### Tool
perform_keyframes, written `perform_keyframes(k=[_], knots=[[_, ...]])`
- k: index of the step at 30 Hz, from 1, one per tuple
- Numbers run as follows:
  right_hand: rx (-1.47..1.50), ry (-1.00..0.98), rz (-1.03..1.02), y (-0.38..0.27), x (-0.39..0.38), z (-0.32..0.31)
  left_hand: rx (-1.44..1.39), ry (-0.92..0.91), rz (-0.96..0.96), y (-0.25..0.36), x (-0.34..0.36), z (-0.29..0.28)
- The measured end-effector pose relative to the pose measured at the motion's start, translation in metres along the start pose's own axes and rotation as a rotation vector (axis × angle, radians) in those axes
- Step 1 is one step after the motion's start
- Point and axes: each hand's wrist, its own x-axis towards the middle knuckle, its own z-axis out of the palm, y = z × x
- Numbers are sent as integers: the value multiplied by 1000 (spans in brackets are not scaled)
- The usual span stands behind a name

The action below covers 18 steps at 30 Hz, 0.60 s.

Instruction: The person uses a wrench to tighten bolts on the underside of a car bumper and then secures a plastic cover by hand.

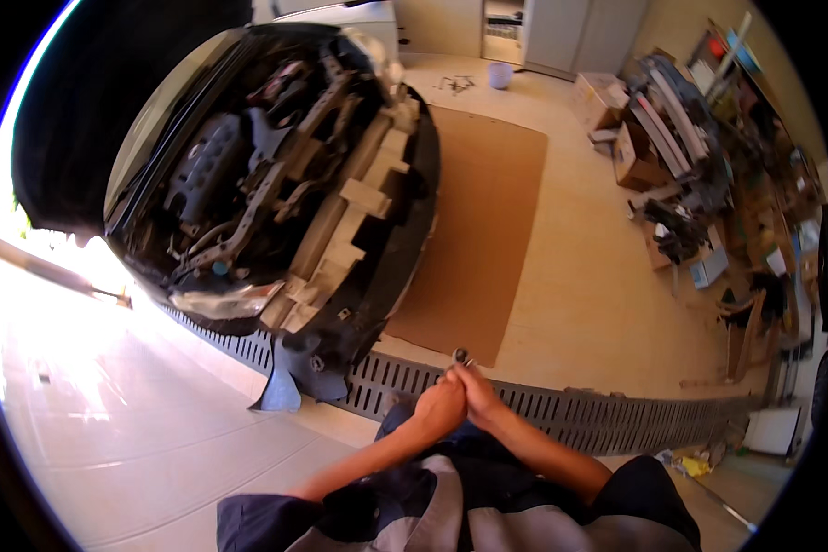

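Observation:
Both my hands are brought together in front of my body, above the floor grate. My left hand (441, 406) is a closed fist, pressed against the other hand. My right hand (479, 397) is closed around a small metal tool with a round dark head, which looks like a ratchet wrench (461, 356). Its head sticks out past my fingers, and the rest is hidden in my hands. Ahead and to the left is a car with its hood up, its engine (204, 166) uncovered. The front bumper (405, 248) sits around a pale foam absorber (340, 244).
A flat cardboard sheet (488, 230) lies beside the bumper. The slotted drain grate (561, 414) crosses the floor near my feet. Cardboard boxes (602, 99) and car parts (676, 120) are piled along the right wall. A white bucket (500, 75) stands at the back.

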Motion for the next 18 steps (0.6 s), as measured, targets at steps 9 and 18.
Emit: perform_keyframes(k=[9,18], knots=[[31,435,-275,-248,-35,-98,-554,-61,278,166,180,-24],[-849,738,82,-506,11,-355,-1177,-241,-613,54,470,38]])
